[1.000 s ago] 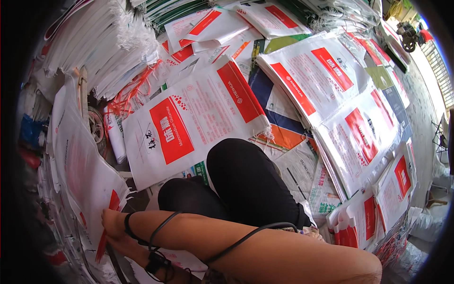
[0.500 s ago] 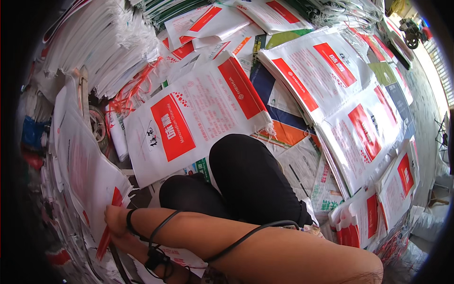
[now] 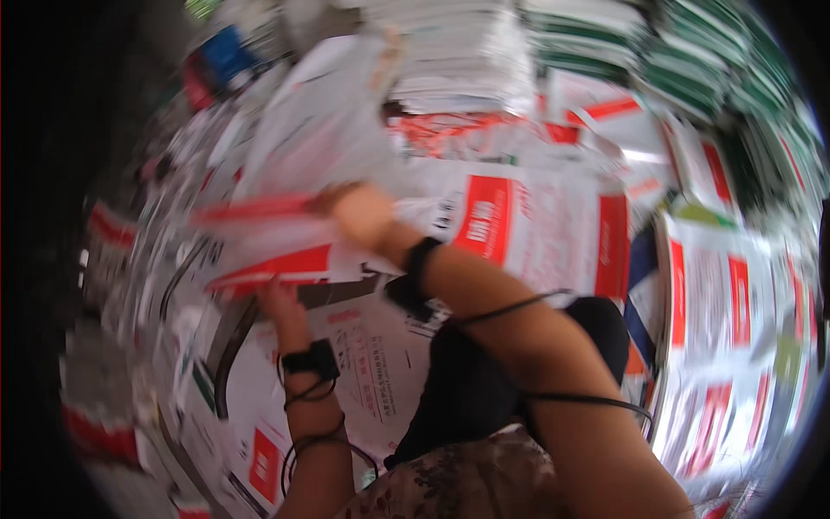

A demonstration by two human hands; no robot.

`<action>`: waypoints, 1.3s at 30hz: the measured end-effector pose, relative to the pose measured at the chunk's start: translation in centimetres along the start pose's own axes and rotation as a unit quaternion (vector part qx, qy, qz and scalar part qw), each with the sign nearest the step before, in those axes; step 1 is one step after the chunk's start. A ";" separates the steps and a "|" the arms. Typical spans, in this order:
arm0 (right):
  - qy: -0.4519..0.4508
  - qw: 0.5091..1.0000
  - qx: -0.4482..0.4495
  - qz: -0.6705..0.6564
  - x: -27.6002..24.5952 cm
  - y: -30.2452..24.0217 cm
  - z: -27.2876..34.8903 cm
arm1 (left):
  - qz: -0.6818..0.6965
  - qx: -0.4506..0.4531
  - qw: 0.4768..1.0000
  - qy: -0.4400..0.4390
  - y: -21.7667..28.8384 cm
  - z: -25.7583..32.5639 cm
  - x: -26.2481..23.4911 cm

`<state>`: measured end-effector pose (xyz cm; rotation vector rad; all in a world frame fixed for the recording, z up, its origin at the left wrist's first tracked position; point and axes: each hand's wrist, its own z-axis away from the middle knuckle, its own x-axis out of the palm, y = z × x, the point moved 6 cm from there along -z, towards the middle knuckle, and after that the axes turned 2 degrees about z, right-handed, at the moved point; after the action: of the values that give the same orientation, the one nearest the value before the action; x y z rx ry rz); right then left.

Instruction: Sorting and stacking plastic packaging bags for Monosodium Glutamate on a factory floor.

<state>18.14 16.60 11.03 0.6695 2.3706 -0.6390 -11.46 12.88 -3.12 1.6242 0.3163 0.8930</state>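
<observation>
A white woven plastic bag (image 3: pixel 316 143) with red bands along its near edge stands at the left. My right hand (image 3: pixel 359 216), smeared by motion, is closed on the upper red band. Lower down, my left hand (image 3: pixel 281 307) pinches the other red-banded edge from below. A gap shows between the two bands. Both wrists carry black straps with cables. Beneath my left forearm lie more flat white printed bags (image 3: pixel 380 363).
Past my knees, a stack of white-and-red bags (image 3: pixel 545 225) lies flat, with further stacks (image 3: pixel 713 294) to the right. Tall piles of folded white bags (image 3: pixel 462 52) and green-edged bags (image 3: pixel 588 43) rise at the back. A dark curved bar (image 3: pixel 229 363) sits near my left hand.
My view has swung left. My hands, earlier together at the bag's red edge, are now apart; the right one has risen with the upper band, spreading the edges.
</observation>
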 end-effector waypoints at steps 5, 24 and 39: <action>-0.001 0.996 0.068 0.064 -11.9 3.1 -1.1 | 0.038 -0.044 0.998 -0.028 2.7 5.3 2.0; -0.121 0.979 -0.148 0.074 2.6 -8.0 0.1 | 0.070 -0.028 0.983 -0.166 3.9 10.9 8.5; -0.164 0.980 -0.043 0.103 2.1 -4.7 -1.1 | 0.016 -0.168 0.985 -0.038 -2.2 6.6 4.0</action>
<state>13.46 14.33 11.74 0.7016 1.9828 -0.5107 -3.62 11.34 -3.70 1.3478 0.0803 0.8554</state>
